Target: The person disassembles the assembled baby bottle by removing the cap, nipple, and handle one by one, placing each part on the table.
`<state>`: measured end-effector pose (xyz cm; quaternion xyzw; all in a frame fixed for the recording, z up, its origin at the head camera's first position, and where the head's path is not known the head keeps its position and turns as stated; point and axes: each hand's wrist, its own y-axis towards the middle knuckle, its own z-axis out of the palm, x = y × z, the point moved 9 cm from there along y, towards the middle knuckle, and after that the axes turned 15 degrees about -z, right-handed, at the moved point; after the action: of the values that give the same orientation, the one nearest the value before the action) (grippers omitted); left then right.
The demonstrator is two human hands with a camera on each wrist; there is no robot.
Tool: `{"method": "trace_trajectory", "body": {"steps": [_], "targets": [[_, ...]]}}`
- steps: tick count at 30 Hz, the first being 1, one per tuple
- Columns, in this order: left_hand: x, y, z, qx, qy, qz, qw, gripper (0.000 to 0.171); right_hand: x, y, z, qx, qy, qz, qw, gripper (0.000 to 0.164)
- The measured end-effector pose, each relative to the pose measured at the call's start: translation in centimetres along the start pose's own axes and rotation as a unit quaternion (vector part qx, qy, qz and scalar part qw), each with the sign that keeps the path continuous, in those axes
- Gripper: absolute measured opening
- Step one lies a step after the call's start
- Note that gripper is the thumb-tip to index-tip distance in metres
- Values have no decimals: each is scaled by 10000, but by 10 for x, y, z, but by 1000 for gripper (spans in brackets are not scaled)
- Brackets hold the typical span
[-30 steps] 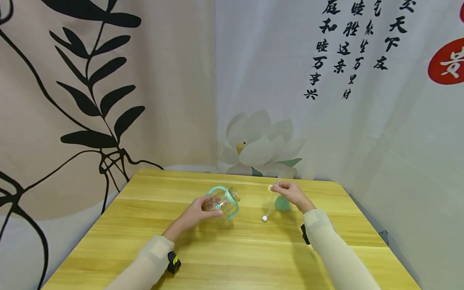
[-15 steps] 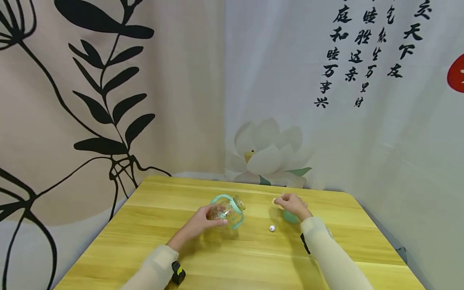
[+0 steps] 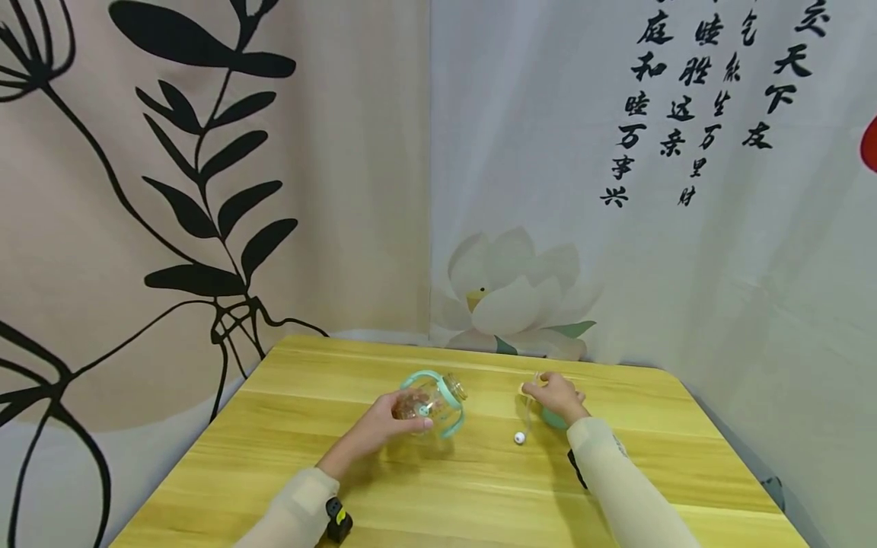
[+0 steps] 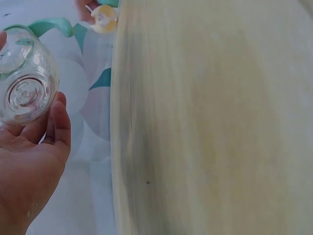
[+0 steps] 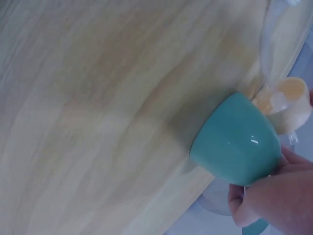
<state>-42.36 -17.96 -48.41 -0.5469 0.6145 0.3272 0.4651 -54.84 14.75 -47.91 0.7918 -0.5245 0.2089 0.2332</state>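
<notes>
My left hand [image 3: 387, 420] grips a clear sippy bottle [image 3: 433, 402] by its base end. It lies tilted in the hand, its uncapped mouth [image 3: 455, 387] pointing right and a mint-green two-handled ring round its neck. In the left wrist view the bottle's round base [image 4: 27, 95] faces the camera. To the right, my right hand [image 3: 559, 397] pinches a cream bottle lid [image 5: 293, 110]. A thin clear straw [image 5: 266, 49] hangs from the lid, ending in a white ball weight [image 3: 519, 438]. Beside the lid and against the fingers is a green domed cover [image 5: 237, 142], mostly hidden by the hand in the head view.
Both hands are over a yellow wood-grain table [image 3: 384, 487]. Its far edge meets a printed fabric backdrop [image 3: 356, 190] with plant shapes, a lotus and writing. A dark wrist device [image 3: 338, 520] is strapped near the left cuff.
The head view has shifted, moving the scene lower and slightly right. My right hand has turned a little, covering more of the green cover. The left hand keeps its grip on the bottle.
</notes>
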Motion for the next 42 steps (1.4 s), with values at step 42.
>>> {"method": "trace_trajectory", "body": {"steps": [42], "targets": [[-20,-1,4,-115,-108,112,9998,63,48,-11,-34,-331,-418,-520,9972,62]]}}
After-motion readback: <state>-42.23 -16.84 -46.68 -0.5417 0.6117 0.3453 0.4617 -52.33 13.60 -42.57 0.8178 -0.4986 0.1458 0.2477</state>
